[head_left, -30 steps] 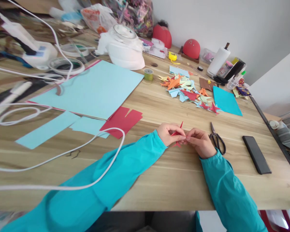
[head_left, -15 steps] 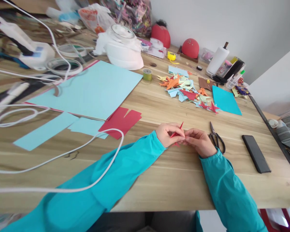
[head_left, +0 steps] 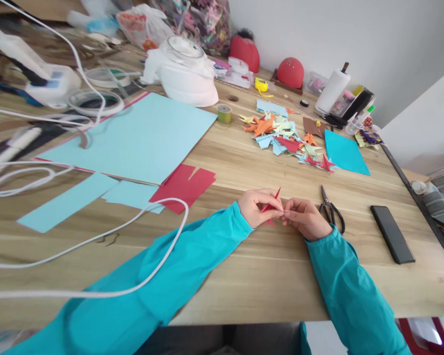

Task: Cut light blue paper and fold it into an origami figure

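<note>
My left hand [head_left: 259, 207] is closed on a small piece of red folded paper [head_left: 269, 206]. One pointed tip of it sticks up past the fingers and another bit shows below them. Fingertips of my right hand [head_left: 304, 217] are pinched together against those of my left, at the paper's right end. The fingers hide most of the paper there. Just right of my right hand lie dark-handled scissors [head_left: 331, 209], close to the wrist. Both hands are over the wooden table [head_left: 266, 276].
Beyond my hands is a pile of folded paper figures [head_left: 281, 135]. Light blue sheets [head_left: 140, 133] and cut red paper [head_left: 188, 187] lie leftward. A white cable [head_left: 133, 288] loops across my left sleeve in view. A phone [head_left: 392, 234] lies at right, a green tape roll [head_left: 224, 113] farther back.
Both hands stay in almost the same place with the red paper. The view has shifted very slightly; nothing on the table has visibly moved.
</note>
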Demonstrator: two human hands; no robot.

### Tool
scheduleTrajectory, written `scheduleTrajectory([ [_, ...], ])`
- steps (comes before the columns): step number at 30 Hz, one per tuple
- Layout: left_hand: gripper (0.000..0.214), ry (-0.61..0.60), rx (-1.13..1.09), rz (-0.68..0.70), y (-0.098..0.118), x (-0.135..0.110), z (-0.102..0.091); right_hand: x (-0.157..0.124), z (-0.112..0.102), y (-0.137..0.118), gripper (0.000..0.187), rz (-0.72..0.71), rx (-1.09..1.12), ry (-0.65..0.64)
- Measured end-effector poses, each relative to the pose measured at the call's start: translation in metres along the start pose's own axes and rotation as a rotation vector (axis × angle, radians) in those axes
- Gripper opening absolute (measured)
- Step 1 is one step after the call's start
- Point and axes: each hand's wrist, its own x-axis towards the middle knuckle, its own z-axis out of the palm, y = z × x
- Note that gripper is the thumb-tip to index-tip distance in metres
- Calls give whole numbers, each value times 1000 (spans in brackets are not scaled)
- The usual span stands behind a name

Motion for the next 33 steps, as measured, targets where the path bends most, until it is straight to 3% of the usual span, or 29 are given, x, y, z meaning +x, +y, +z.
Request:
scheduleTrajectory([
  [9,10,71,27,36,0,0,2,-1,7,-1,26,3,80,42],
  [19,28,140,-140,-144,-3,0,2,1,4,1,26,-72,35,115],
  [33,10,128,54,-4,-4,1,-2,1,2,2,24,-141,-71,107],
])
